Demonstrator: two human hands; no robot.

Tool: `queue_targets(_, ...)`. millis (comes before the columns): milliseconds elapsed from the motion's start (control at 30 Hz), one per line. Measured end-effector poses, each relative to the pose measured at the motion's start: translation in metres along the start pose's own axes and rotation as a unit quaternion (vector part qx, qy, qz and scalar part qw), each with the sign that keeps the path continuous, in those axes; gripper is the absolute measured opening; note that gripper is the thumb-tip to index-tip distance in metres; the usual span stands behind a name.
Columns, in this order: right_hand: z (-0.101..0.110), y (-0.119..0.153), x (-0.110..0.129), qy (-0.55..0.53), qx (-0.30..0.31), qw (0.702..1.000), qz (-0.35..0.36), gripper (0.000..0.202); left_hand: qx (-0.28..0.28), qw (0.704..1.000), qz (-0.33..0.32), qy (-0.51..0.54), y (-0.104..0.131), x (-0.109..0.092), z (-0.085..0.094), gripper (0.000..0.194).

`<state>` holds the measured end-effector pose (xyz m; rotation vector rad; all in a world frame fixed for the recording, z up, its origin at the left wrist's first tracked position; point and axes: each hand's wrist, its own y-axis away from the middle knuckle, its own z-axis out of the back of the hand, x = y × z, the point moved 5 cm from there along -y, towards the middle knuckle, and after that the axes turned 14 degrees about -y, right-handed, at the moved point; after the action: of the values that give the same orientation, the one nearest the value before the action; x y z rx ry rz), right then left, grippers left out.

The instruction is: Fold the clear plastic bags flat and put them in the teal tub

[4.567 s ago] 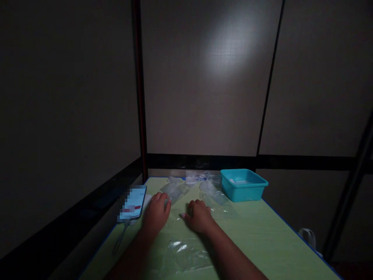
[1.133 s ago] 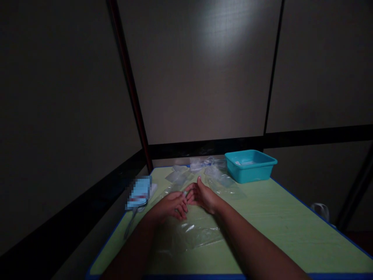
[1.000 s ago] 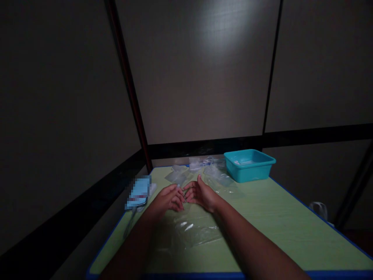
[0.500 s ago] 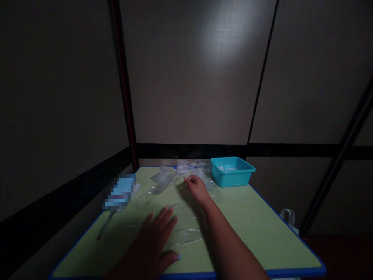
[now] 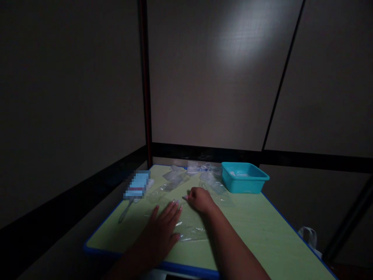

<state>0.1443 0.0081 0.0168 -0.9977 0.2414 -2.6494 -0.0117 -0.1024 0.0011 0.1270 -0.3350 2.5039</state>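
Note:
A clear plastic bag (image 5: 192, 231) lies spread out on the green table (image 5: 262, 233). My left hand (image 5: 164, 223) rests flat on it, fingers stretched out and thumb apart. My right hand (image 5: 201, 199) is closed in a pinch low over the far part of this bag, just beyond the left fingertips. What its fingertips hold, if anything, is too small to make out. Past both hands, several clear plastic bags (image 5: 176, 181) lie loosely across the far part of the table.
A turquoise plastic basin (image 5: 244, 184) with something whitish inside stands at the far right. On the left lies a blurred light-blue object (image 5: 137, 184) with a strap (image 5: 125, 212). Walls (image 5: 204, 77) close off the back and left. A whitish bag (image 5: 309, 237) is below the right edge.
My right hand has moved nearer to me and a little left, still pinched. My left hand stays flat on the bag. The view has turned, so the table appears further right.

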Motion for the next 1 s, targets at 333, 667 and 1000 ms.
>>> queue_targets(333,0.016,0.011,0.022,-0.006,-0.042,0.998,0.038,0.021,0.034,0.997,-0.056,0.044,0.034,-0.008,0.005,0.085)
queue_targets(667,0.015,0.137,0.074,0.044,0.007,0.98,0.192,0.056,-0.016,0.999,-0.038,-0.02,0.062,-0.008,-0.005,0.082)
queue_targets(1000,-0.021,0.182,0.023,0.116,0.058,0.978,0.162,0.087,-0.015,0.998,-0.061,-0.002,0.06,-0.004,-0.007,0.059)
